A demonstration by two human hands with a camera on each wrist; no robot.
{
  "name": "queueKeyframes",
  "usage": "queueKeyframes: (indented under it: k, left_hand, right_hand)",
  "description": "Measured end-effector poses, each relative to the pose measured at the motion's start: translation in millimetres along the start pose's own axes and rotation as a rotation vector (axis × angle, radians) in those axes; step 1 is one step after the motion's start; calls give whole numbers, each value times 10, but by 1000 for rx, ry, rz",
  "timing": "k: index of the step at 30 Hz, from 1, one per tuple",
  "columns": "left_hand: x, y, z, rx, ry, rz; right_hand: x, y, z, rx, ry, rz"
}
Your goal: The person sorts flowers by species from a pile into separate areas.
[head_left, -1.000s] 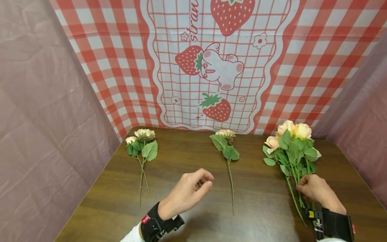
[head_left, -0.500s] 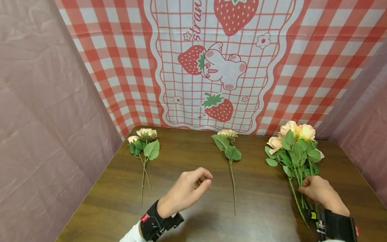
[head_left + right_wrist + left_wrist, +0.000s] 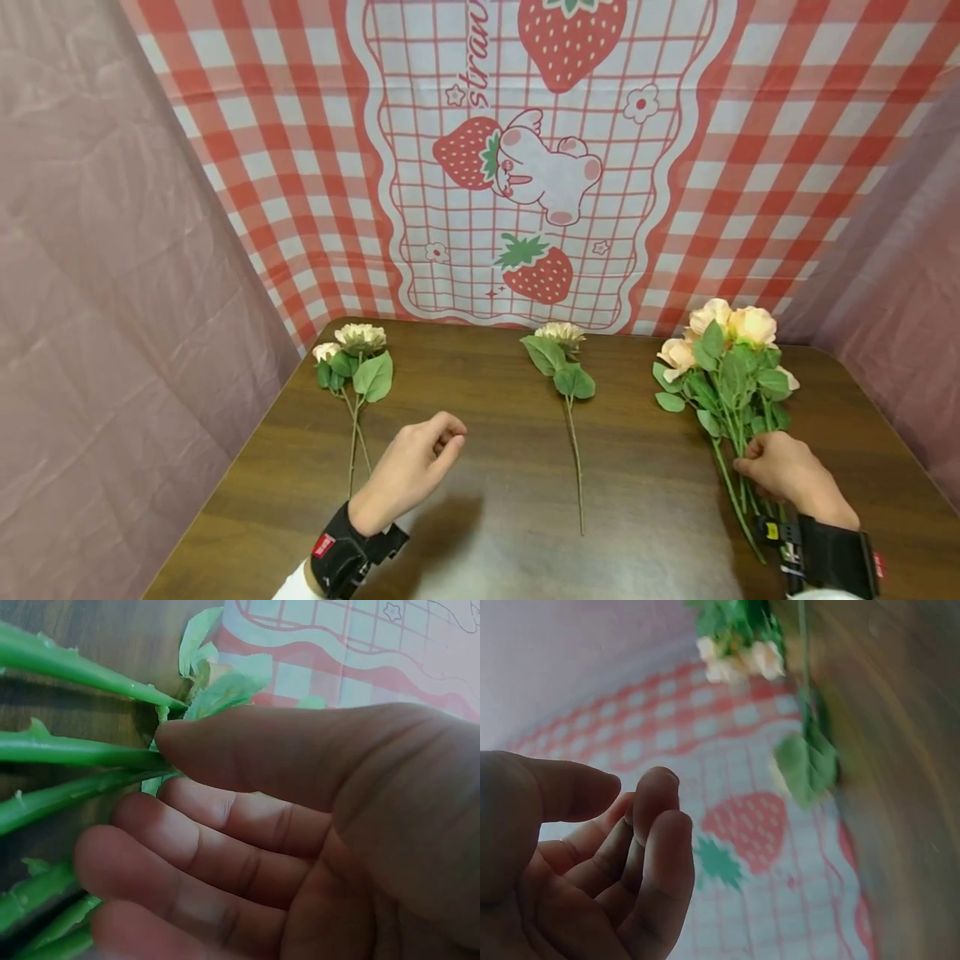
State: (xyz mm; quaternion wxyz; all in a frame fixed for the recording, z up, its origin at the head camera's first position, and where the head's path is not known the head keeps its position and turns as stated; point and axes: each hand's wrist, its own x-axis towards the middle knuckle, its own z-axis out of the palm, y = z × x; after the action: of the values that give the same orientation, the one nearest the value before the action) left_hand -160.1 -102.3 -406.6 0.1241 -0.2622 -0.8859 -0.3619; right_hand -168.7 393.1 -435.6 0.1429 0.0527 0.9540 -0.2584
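Observation:
My left hand point(image 3: 412, 468) hovers above the left half of the table, fingers loosely curled and nothing between them. Beyond it lie two cream flowers point(image 3: 361, 338) with crossed stems; the hand hides their lower ends. At the table's right side, my right hand point(image 3: 787, 471) is at a bunch of peach roses point(image 3: 752, 327), its thumb and index finger pinching green stems point(image 3: 90, 752). The other right fingers are half curled beside more stems. A single cream flower point(image 3: 561, 335) lies between the hands, its leaf point(image 3: 808, 766) showing in the left wrist view.
The brown wooden table point(image 3: 495, 533) ends against a red-checked cloth point(image 3: 300, 183) printed with strawberries. Pink drapes point(image 3: 112, 292) hang at both sides. Each wrist wears a black strap point(image 3: 347, 546).
My left hand has moved left, away from the single flower and over the stems of the left pair. The right hand stays at the rose stems.

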Motion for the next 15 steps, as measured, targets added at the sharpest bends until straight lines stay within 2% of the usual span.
queueKeyframes:
  k: [4, 8, 12, 15]
  left_hand:
    - [-104, -259, -126, 43, 41, -115]
    - [-184, -540, -227, 210, 66, -273]
    - [-231, -822, -274, 376, 3, -428]
    - [-274, -955, -280, 428, -76, -512]
  right_hand:
    - [-23, -25, -37, 15, -1, 28]
    - [-64, -63, -93, -6, 37, 39]
    - [-100, -118, -113, -32, 106, 25]
    - [-120, -192, -105, -27, 145, -7]
